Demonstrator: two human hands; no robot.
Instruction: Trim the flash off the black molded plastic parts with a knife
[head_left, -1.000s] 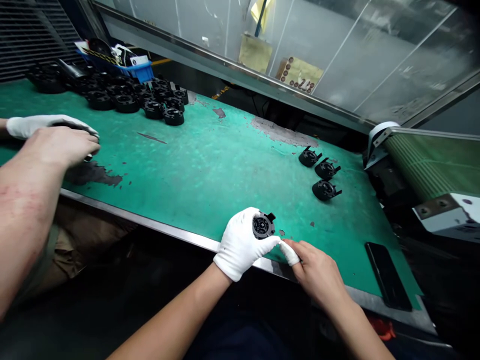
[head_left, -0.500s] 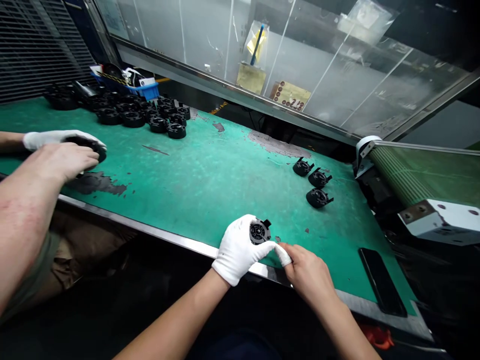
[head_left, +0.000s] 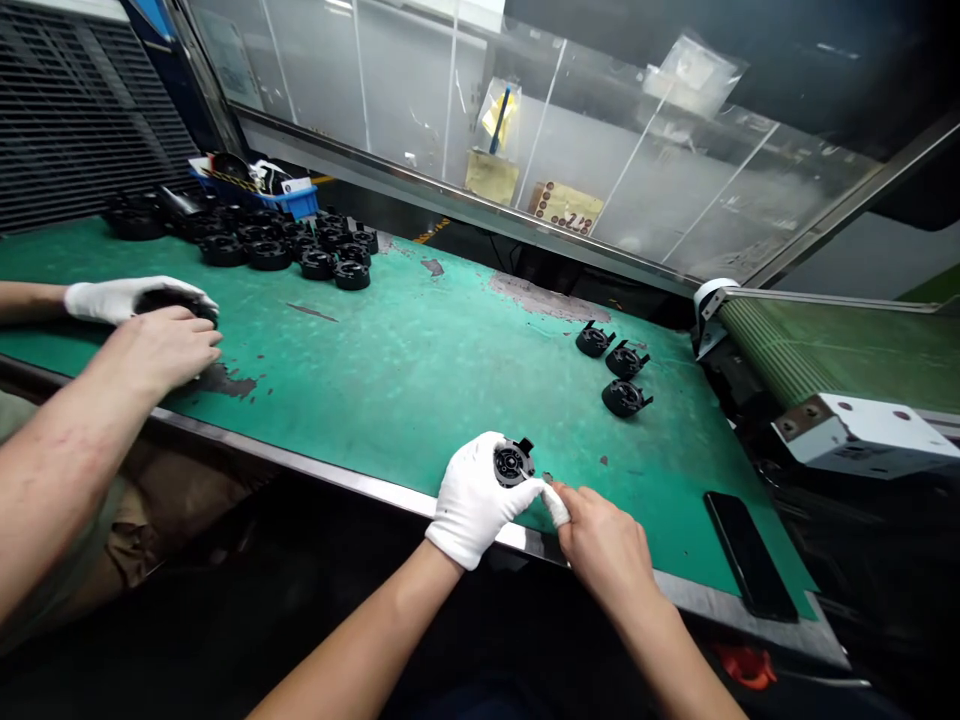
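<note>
My left hand (head_left: 469,500), in a white glove, is closed around a round black plastic part (head_left: 513,463) just above the table's front edge. The part's ribbed inner face points up, and a tab sticks out at its top. Close by on the right, my bare right hand (head_left: 606,540) has its thumb and fingers pinched together beside the left thumb. White cloth shows at that pinch, and what the fingers hold is too small to make out. Three similar black parts (head_left: 624,397) with upright tabs stand farther back on the right.
At the left, a co-worker's hands (head_left: 161,345), one gloved, hold a dark round part over the green table (head_left: 390,370). Many black parts (head_left: 259,245) cluster behind them, near a blue bin (head_left: 300,203). A phone (head_left: 750,555) lies right; beyond is a conveyor (head_left: 840,340).
The view has shifted slightly. My hands keep nearly the same hold at the black part, and the right hand sits a little closer to it. The co-worker's bare hand has moved slightly over their part.
</note>
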